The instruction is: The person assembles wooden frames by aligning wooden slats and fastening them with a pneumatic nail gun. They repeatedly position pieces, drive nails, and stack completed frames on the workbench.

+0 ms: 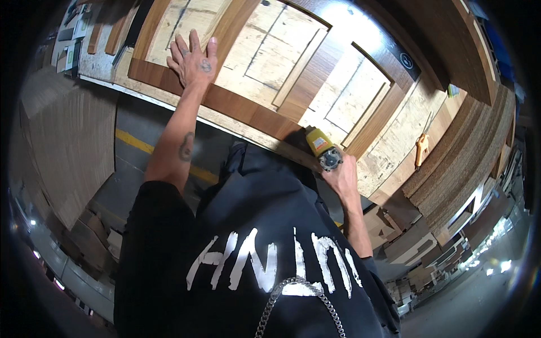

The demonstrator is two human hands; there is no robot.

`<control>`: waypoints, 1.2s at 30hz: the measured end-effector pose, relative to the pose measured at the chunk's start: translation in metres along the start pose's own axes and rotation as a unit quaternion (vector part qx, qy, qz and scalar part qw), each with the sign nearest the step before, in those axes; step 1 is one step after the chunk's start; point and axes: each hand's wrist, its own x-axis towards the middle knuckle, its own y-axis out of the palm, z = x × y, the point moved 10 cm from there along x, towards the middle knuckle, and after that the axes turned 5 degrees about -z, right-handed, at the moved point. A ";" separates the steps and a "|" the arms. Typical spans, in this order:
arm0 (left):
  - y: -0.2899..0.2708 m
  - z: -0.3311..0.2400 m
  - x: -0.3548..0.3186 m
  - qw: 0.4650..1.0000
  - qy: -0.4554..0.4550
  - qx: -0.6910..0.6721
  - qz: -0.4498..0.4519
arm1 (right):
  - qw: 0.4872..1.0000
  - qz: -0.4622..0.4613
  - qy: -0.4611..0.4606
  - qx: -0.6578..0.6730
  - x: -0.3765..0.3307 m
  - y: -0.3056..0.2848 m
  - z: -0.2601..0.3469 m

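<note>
My left hand (193, 58) lies flat with spread fingers on the dark wood frame of a panelled door (242, 107) that rests on a workbench. My right hand (340, 179) grips a yellow power tool (322, 147) with a round grey end, held against the door's near edge. The door has a brown veneered frame and pale recessed panels (282, 48). My black shirt with white print fills the lower middle of the view.
An orange-handled tool (421, 149) lies on the pale workbench top (394, 146) to the right. Stacked boards (468, 152) rise at the right, cardboard sheets (67, 146) at the left. A yellow line (135, 142) marks the grey floor below.
</note>
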 end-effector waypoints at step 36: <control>-0.006 0.000 0.001 0.999 0.014 -0.038 -0.033 | 0.992 0.055 -0.011 -0.114 0.031 0.050 0.046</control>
